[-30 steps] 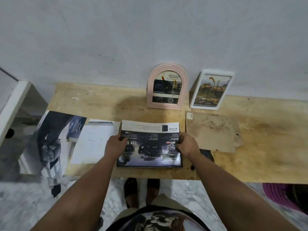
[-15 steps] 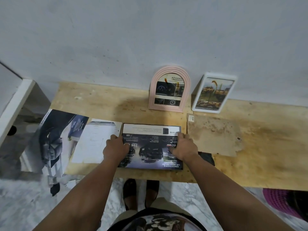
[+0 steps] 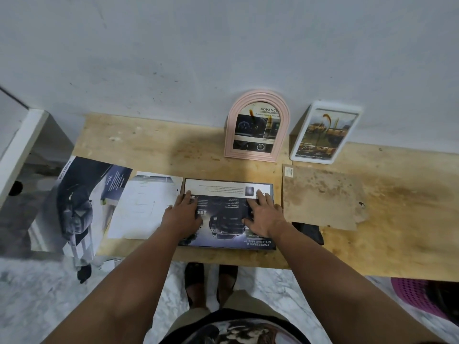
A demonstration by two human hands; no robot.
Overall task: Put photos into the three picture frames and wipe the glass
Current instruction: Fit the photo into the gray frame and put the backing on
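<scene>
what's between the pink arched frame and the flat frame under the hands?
Head view: only bare wooden tabletop between the pink arched frame and the flat frame that both hands press on.

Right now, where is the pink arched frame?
The pink arched frame stands at the table's back against the wall, just left of the white frame, beyond the hands.

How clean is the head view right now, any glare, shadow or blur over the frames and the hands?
Head view: the pink arched frame and the white frame show yellowish reflections on their glass; a soft shadow darkens the table left of the pink frame; the left hand and right hand are sharp on the flat print; wide-angle bending at the edges.
</scene>
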